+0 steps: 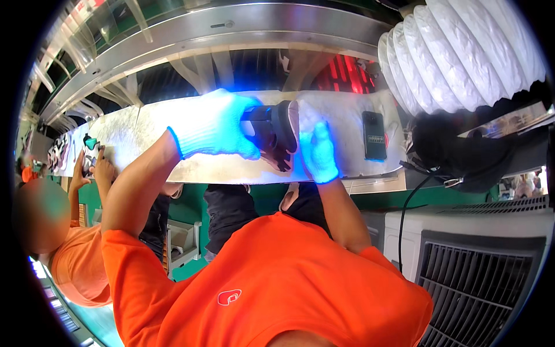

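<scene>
The dark shoe [276, 132] sits over the middle of the pale tabletop [347, 110], its lighter sole side facing right. The left grip [217, 127] is closed around the shoe from the left; the right grip [321, 153] is just beside the sole, but glare hides whether its fingers pinch or only brush it. Steady handling seems to call for firm left support without squashing the upper, the right fingers working flat along the sole. Keeping the shoe well apart from the phone [374, 136], at right, would avoid knocks.
</scene>
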`<state>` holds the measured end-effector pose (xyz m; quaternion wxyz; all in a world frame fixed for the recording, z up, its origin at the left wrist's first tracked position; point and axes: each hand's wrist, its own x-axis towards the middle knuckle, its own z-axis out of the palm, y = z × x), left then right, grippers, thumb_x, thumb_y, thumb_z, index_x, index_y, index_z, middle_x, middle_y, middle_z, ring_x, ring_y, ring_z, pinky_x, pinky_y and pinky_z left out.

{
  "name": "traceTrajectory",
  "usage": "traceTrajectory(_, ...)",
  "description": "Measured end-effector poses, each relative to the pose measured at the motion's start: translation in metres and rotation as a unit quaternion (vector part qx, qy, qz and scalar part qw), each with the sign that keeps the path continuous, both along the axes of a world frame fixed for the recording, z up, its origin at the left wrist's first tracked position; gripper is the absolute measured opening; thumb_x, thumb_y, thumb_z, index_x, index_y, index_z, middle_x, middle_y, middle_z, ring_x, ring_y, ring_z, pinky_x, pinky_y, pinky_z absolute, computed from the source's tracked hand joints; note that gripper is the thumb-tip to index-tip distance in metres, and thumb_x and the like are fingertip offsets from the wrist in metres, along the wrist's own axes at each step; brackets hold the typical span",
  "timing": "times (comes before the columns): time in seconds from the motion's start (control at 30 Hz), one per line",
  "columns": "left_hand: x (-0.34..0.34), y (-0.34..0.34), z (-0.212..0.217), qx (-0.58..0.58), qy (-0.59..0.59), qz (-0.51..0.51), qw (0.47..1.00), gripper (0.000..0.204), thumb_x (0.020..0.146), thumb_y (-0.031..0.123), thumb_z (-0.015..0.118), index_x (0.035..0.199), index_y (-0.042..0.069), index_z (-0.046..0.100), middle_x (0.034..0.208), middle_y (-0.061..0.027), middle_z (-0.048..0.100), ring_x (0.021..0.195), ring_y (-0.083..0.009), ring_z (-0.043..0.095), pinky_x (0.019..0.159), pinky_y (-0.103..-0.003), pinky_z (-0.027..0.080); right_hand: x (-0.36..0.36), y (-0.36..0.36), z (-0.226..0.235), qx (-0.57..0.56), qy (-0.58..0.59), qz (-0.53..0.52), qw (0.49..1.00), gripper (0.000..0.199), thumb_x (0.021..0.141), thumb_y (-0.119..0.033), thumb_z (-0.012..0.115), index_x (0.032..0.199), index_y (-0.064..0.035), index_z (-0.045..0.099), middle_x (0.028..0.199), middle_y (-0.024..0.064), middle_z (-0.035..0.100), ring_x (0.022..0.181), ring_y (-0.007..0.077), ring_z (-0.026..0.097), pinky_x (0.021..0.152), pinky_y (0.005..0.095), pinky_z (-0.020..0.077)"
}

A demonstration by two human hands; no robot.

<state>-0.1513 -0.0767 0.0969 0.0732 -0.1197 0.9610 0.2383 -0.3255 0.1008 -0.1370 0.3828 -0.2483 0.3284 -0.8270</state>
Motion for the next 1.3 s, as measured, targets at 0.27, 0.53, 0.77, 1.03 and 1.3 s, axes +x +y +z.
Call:
traceTrajectory(0.27, -0.024, 0.016, 0.007, -0.023, -0.055, 0.054, 0.997, 0.07, 0.068, 0.038, 0.101, 0.127, 0.006, 0.078, 0.094, -0.0151, 0.082, 0.083, -0.0334, 0.081, 0.079, -0.043, 0.065, 0.003, 0.009, 0.07, 0.029, 0.242, 0.032, 0.969, 0.129, 0.07, -0.016, 0.105, 0.176, -0.0031, 0.032, 0.167, 0.0148, 0.052, 0.153, 0.0282, 0.053, 0.13, 0.0403, 0.0401)
traceTrajectory(0.53, -0.03, 0.034, 0.011, -0.078, -0.049, -0.02, 0.996, 0.081, 0.069, 0.045, 0.097, 0.137, 0.007, 0.076, 0.111, -0.0195, 0.083, 0.101, -0.0391, 0.081, 0.09, -0.046, 0.064, 0.014, 0.025, 0.038, -0.058, 0.19, -0.054, 0.979, 0.158, 0.053, -0.071, 0.105, 0.174, -0.0001, 0.032, 0.171, 0.0226, 0.045, 0.159, 0.0391, 0.044, 0.134, 0.0524, 0.0325)
traceTrajectory(0.77, -0.033, 0.038, 0.013, -0.124, -0.064, -0.055, 0.989, 0.09, 0.072, 0.05, 0.096, 0.143, 0.003, 0.071, 0.11, -0.021, 0.082, 0.099, -0.0396, 0.082, 0.089, -0.047, 0.065, 0.015, 0.029, 0.027, -0.071, 0.216, -0.05, 0.972, 0.17, 0.055, -0.071, 0.107, 0.177, 0.0042, 0.016, 0.182, 0.0267, 0.027, 0.168, 0.0414, 0.032, 0.136, 0.0534, 0.0278)
traceTrajectory(1.03, -0.009, 0.032, -0.002, -0.175, 0.0, -0.13, 0.976, 0.094, 0.071, 0.052, 0.098, 0.145, 0.002, 0.067, 0.113, -0.0183, 0.081, 0.091, -0.0362, 0.082, 0.075, -0.046, 0.067, 0.048, 0.018, 0.035, 0.025, 0.148, -0.043, 0.988, 0.145, 0.062, -0.064, 0.102, 0.17, 0.0053, 0.034, 0.175, 0.0278, 0.04, 0.159, 0.0413, 0.046, 0.132, 0.0531, 0.0381)
traceTrajectory(1.3, -0.018, 0.027, 0.001, -0.132, -0.009, -0.189, 0.973, 0.095, 0.074, 0.047, 0.097, 0.147, -0.002, 0.063, 0.12, -0.019, 0.081, 0.09, -0.0356, 0.083, 0.074, -0.045, 0.068, 0.057, 0.009, 0.03, 0.036, 0.137, -0.047, 0.989, 0.124, 0.073, -0.063, 0.09, 0.165, 0.0052, 0.041, 0.172, 0.0273, 0.044, 0.158, 0.0409, 0.048, 0.13, 0.052, 0.0395)
